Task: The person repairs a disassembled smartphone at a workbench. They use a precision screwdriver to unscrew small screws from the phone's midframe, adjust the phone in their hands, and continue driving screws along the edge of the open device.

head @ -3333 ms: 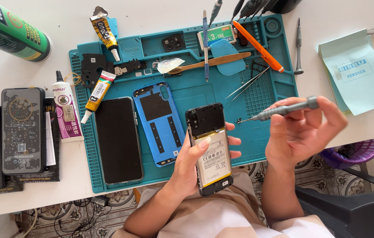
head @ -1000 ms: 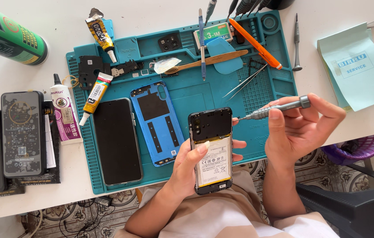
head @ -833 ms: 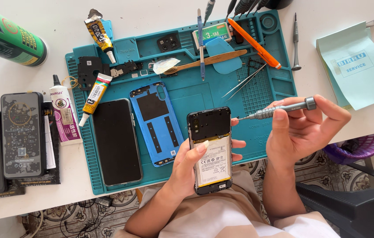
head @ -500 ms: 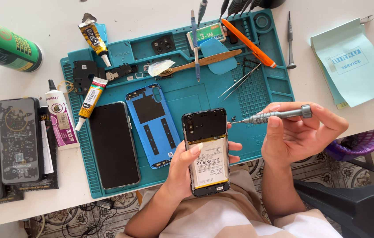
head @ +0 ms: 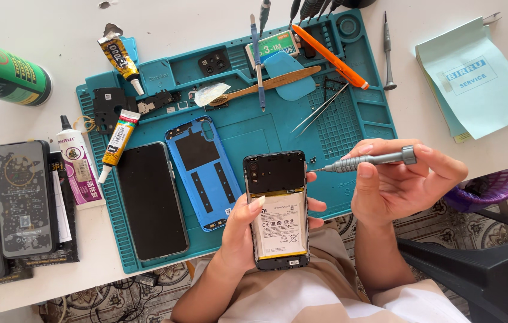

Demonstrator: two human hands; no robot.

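My left hand grips an opened phone with its back cover off, showing a white battery and a black upper frame. It is held over the near edge of the teal work mat. My right hand holds a grey precision screwdriver nearly level, its tip pointing left and close to the phone's upper right corner. A blue back cover lies inside-up on the mat just left of the phone. A black screen panel lies beside it.
On the mat lie glue tubes, tweezers, an orange pen-shaped tool, a wooden spatula and small black parts. A green can, dark phones, a white tube stand left. A pale blue notepad lies right.
The phone has shifted slightly right and down in my left hand's grip. The screwdriver has levelled out, its tip staying near the phone's top right corner.
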